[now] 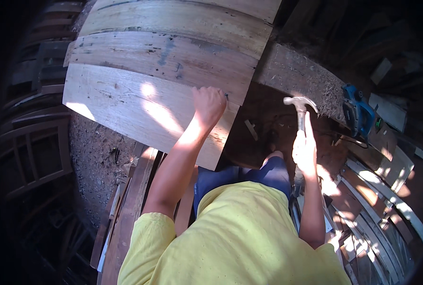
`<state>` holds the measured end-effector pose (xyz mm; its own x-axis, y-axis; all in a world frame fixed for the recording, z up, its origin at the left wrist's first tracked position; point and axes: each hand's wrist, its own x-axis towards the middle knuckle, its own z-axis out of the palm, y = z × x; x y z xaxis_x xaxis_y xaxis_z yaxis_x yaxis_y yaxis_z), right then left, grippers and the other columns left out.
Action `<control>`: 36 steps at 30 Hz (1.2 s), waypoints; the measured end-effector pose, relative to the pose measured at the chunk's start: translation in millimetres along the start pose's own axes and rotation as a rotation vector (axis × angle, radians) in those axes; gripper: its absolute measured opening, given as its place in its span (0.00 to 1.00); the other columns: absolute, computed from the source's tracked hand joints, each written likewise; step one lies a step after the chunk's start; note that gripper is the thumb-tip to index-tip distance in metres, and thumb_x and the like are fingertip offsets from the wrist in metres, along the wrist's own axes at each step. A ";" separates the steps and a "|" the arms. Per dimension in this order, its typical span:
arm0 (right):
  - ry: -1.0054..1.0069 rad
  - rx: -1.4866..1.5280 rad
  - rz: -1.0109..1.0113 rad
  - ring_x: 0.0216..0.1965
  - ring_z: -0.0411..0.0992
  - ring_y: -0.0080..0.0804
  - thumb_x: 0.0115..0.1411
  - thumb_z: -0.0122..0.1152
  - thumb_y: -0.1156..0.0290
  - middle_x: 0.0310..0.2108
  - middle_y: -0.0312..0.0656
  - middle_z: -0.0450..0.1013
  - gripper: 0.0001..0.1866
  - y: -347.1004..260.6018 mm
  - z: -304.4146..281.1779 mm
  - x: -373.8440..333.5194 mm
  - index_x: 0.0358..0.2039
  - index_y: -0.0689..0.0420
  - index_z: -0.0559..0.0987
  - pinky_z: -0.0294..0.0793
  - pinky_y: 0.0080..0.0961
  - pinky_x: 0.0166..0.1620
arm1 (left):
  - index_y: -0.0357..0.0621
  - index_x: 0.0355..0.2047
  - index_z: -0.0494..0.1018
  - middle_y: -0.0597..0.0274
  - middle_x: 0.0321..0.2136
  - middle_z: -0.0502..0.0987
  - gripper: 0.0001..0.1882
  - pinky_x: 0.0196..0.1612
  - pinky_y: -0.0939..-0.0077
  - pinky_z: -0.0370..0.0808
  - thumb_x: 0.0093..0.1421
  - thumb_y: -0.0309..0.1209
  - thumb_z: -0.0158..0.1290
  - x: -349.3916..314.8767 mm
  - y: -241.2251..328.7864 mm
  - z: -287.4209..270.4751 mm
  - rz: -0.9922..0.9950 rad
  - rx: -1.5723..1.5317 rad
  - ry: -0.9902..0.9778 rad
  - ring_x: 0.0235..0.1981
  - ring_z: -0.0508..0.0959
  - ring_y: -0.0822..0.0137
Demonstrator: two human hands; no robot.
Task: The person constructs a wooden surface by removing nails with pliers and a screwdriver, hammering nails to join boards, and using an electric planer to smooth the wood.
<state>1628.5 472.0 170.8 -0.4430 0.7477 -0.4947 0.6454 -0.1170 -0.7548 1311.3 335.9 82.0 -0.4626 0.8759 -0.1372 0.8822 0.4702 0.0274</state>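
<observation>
My right hand [305, 153] is wrapped round the handle of a claw hammer [301, 121], with the index finger stretched along it. The metal head points up, away from the wooden boards and to their right. My left hand [210, 103] is closed and rests on a panel of wide wooden boards [121, 97], close to its right edge. A small dark bit shows beside the left knuckles; whether it is a nail in the fingers or a mark on the wood I cannot make out.
A blue power planer [357, 111] sits at the right on a bench [299, 69] strewn with shavings. Wood offcuts [377, 237] pile up at lower right. Planks [130, 209] lie by my left side, and wooden frames [36, 156] stand at far left.
</observation>
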 end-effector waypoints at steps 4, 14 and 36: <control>-0.001 0.235 0.162 0.14 0.61 0.13 0.76 0.58 0.63 0.17 0.27 0.62 0.09 29.4 -60.7 -6.1 0.46 0.54 0.77 0.62 0.20 0.17 | 0.44 0.31 0.83 0.53 0.26 0.84 0.22 0.34 0.51 0.72 0.75 0.44 0.50 5.5 9.5 19.5 -0.230 -0.233 -0.116 0.28 0.83 0.51; -0.211 0.121 0.064 0.14 0.63 0.16 0.73 0.65 0.61 0.21 0.29 0.67 0.14 89.4 -236.4 -4.8 0.36 0.52 0.71 0.62 0.21 0.16 | 0.52 0.35 0.75 0.72 0.26 0.73 0.15 0.40 0.72 0.72 0.75 0.46 0.54 -30.6 241.2 -29.0 -0.363 -1.965 0.081 0.29 0.72 0.75; 0.489 0.103 -0.126 0.23 0.78 0.33 0.67 0.71 0.59 0.28 0.43 0.78 0.19 268.5 -515.5 42.4 0.47 0.60 0.75 0.75 0.34 0.28 | 0.38 0.60 0.77 0.48 0.55 0.83 0.21 0.63 0.64 0.78 0.76 0.40 0.56 27.6 546.4 -113.6 0.244 -0.987 -0.632 0.58 0.83 0.59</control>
<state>2103.7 809.2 169.2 -0.1547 0.9754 -0.1567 0.5302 -0.0519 -0.8463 1770.5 629.3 205.7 0.0770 0.8753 -0.4775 0.3637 0.4212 0.8308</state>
